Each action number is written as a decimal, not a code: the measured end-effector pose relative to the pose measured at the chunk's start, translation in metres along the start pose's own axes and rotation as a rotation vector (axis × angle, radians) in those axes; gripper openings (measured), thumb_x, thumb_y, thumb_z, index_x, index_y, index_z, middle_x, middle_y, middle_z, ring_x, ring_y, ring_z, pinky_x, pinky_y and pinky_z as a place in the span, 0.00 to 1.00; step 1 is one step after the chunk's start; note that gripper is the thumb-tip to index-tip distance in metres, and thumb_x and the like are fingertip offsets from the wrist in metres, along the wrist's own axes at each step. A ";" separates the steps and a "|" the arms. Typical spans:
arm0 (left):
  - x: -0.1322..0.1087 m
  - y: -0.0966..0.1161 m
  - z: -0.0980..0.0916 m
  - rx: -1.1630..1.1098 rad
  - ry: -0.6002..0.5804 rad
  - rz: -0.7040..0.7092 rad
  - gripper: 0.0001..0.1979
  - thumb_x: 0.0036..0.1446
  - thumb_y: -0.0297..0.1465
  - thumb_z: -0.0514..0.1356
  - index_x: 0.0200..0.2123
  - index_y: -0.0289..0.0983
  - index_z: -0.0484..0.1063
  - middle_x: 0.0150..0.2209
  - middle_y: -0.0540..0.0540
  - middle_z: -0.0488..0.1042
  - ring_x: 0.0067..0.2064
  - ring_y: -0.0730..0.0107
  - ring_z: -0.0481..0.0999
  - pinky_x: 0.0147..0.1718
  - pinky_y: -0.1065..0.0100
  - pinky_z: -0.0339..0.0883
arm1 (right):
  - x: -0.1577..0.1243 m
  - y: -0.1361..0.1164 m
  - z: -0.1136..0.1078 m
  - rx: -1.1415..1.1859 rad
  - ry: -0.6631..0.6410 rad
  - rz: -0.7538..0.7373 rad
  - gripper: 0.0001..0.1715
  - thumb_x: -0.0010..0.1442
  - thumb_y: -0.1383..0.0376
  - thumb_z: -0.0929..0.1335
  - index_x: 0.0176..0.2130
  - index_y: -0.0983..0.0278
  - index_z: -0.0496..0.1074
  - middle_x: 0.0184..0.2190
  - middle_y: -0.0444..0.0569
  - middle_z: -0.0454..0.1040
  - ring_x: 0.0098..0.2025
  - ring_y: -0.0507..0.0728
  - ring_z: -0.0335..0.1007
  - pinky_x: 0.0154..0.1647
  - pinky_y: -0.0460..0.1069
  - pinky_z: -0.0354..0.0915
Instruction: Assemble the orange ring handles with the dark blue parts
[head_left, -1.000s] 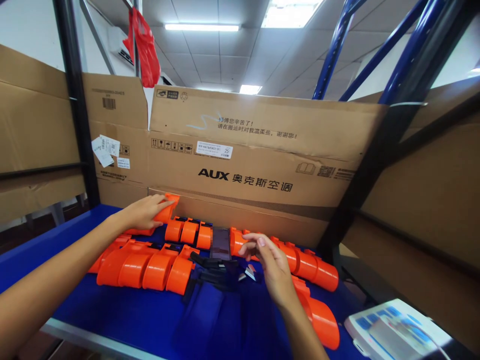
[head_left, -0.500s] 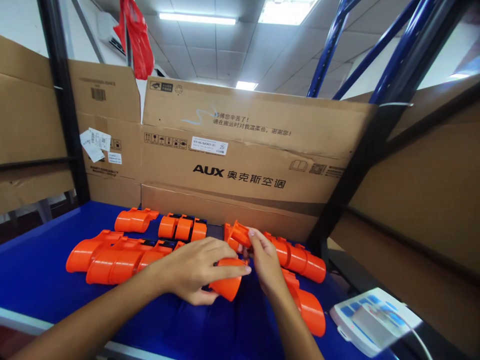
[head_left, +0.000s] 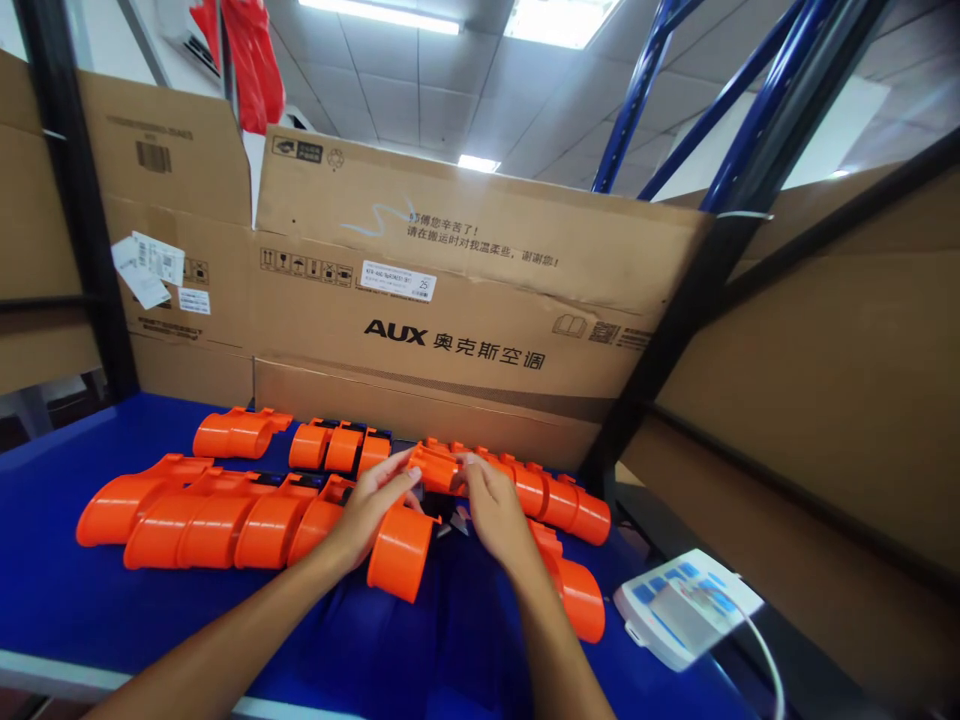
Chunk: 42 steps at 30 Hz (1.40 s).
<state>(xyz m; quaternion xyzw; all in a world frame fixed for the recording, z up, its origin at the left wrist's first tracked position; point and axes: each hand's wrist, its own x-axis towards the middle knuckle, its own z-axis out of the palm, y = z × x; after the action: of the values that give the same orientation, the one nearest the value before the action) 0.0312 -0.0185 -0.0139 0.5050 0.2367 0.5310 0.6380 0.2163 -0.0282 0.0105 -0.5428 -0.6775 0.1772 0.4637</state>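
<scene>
Between both hands is an orange curved plastic piece point(head_left: 435, 468), held up over the middle of the table. My left hand point(head_left: 373, 508) closes on its left end, thumb on the near side. The fingers of my right hand point(head_left: 489, 502) pinch its right end; part of them is hidden behind it. Just below my left hand sits a wider orange plastic ring point(head_left: 401, 553), apart from or resting against the wrist, I cannot tell which. Several more orange pieces point(head_left: 266, 525) lie in a row left of my hands, and another row point(head_left: 559, 500) runs to the right.
A white device with blue keys point(head_left: 686, 610) and a cable stands at the right on the blue table surface point(head_left: 45, 480). A cardboard panel point(head_left: 450, 300) closes off the back. Dark posts point(head_left: 75, 200) rise at both sides. A red bag point(head_left: 251, 70) hangs at upper left.
My left hand has left the wide orange ring and moved up and left to the smaller piece, which both hands now hold. The whole view has shifted slightly.
</scene>
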 end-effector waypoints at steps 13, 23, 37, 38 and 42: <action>-0.013 0.005 0.006 -0.068 0.080 0.000 0.33 0.50 0.46 0.70 0.55 0.35 0.73 0.23 0.49 0.77 0.21 0.72 0.72 0.22 0.73 0.60 | 0.000 -0.005 -0.003 -0.946 -0.347 0.184 0.09 0.55 0.60 0.71 0.35 0.60 0.81 0.39 0.57 0.81 0.50 0.68 0.73 0.45 0.55 0.62; -0.012 0.001 0.003 -0.013 0.074 -0.008 0.38 0.48 0.48 0.69 0.58 0.33 0.71 0.22 0.49 0.76 0.23 0.69 0.73 0.24 0.72 0.62 | 0.004 0.001 0.000 -0.955 -0.361 0.166 0.06 0.54 0.64 0.72 0.34 0.61 0.81 0.38 0.57 0.81 0.49 0.68 0.73 0.46 0.55 0.62; -0.012 -0.003 0.000 0.004 0.118 0.041 0.35 0.49 0.47 0.70 0.56 0.34 0.73 0.24 0.48 0.76 0.23 0.70 0.73 0.25 0.71 0.62 | 0.006 0.010 -0.007 -0.839 -0.279 0.092 0.08 0.60 0.66 0.65 0.37 0.61 0.75 0.37 0.54 0.80 0.44 0.64 0.73 0.41 0.52 0.59; -0.013 -0.004 0.000 -0.002 0.134 0.048 0.35 0.48 0.47 0.70 0.56 0.34 0.72 0.24 0.49 0.76 0.23 0.70 0.73 0.25 0.71 0.62 | 0.006 0.011 -0.008 -0.766 -0.239 0.094 0.08 0.61 0.65 0.64 0.37 0.61 0.73 0.35 0.52 0.79 0.41 0.62 0.74 0.39 0.51 0.60; -0.012 -0.006 -0.002 -0.023 0.158 0.058 0.35 0.48 0.46 0.70 0.57 0.36 0.72 0.27 0.49 0.77 0.23 0.71 0.72 0.25 0.70 0.63 | 0.006 0.013 -0.002 -0.089 -0.045 0.096 0.10 0.66 0.57 0.60 0.40 0.60 0.63 0.23 0.41 0.72 0.23 0.56 0.70 0.25 0.47 0.59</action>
<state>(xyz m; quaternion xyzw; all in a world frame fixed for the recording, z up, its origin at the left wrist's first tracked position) 0.0281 -0.0285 -0.0233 0.4609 0.2653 0.5900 0.6075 0.2252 -0.0188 0.0042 -0.5907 -0.6681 0.1813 0.4146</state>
